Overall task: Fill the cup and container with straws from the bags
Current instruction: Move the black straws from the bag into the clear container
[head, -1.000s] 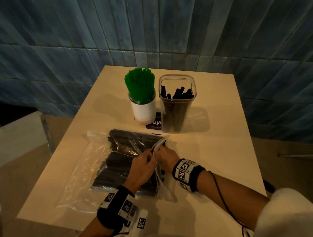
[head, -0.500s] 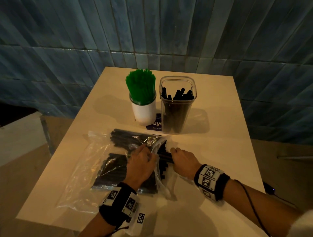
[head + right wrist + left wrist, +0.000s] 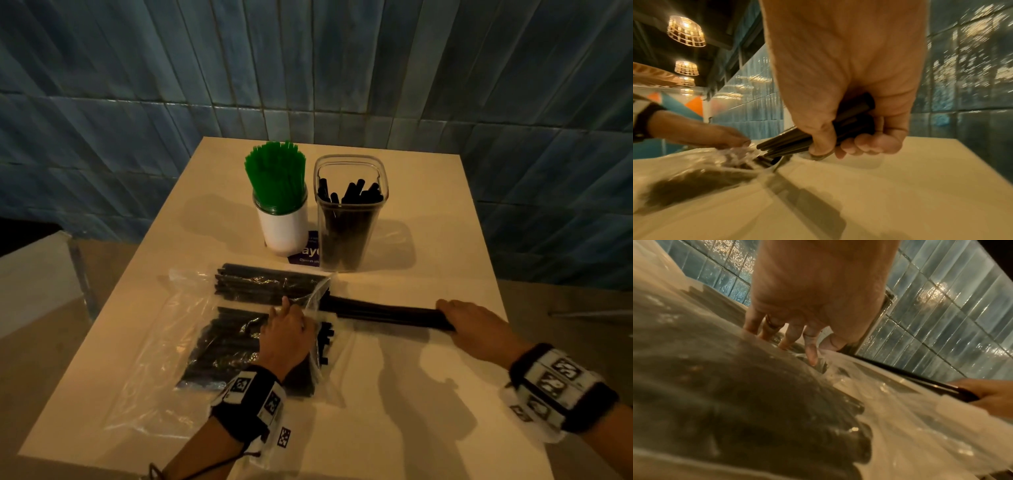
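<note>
A clear plastic bag full of black straws lies on the table's near left. My left hand presses flat on the bag near its open mouth, fingers straight. My right hand grips a bundle of black straws, drawn mostly out of the bag to the right; its fingers curl round them. Behind stand a white cup packed with green straws and a clear square container partly filled with black straws.
The beige table is small, with a blue tiled wall right behind it. A purple card lies under the cup and container. Bare tabletop shows at the right and near edge.
My right hand has pulled a bundle of black straws out of the bag, moving well to the right. My left hand stays pressing on the bag.
</note>
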### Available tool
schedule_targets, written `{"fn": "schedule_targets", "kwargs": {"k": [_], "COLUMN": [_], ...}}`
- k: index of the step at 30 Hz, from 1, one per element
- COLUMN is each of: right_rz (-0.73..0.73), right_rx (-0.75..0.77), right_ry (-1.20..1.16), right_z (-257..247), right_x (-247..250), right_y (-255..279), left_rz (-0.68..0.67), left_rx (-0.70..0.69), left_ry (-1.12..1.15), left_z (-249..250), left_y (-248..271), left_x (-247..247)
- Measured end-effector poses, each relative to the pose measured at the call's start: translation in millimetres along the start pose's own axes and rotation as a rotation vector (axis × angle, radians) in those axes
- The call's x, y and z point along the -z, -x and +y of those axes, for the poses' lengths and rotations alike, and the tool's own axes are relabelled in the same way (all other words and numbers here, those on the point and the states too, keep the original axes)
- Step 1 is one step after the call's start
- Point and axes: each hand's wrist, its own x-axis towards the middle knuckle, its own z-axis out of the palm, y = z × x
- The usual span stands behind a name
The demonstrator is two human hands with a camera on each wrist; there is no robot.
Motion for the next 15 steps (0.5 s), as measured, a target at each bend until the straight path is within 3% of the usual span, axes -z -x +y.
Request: {"fn": "schedule_targets", "kwargs": {"k": [3,5,8,10,13,15], "right_rz": [0.066,0.130,0.145,0.145,0.188,0.235], "right_rx": [-0.067,-0.082,-0.032,0.029,0.157,0.235], "right_ry": [-0.026,-0.048,0.016,0.060,0.049,0.021], "right_z": [21,23,5,-19,-60,-77], "right_x": [17,30,47,54,62,67], "right_y": [4,9,16,21,24,25], "left_rz": [0.003,0.110,0.496,0.632,0.510,0.374], "left_rx": [-0.010,-0.054,-0.359,-0.608,-0.648,-0.598], "left_ry": [0.038,0.140,0.144,-0.042,-0.306,-0.207], "left_z": [-3,-1,19,35,51,54], "left_y": [1,4,13,14,11,9], "left_x": [-5,-9,-2,6,17,22]}}
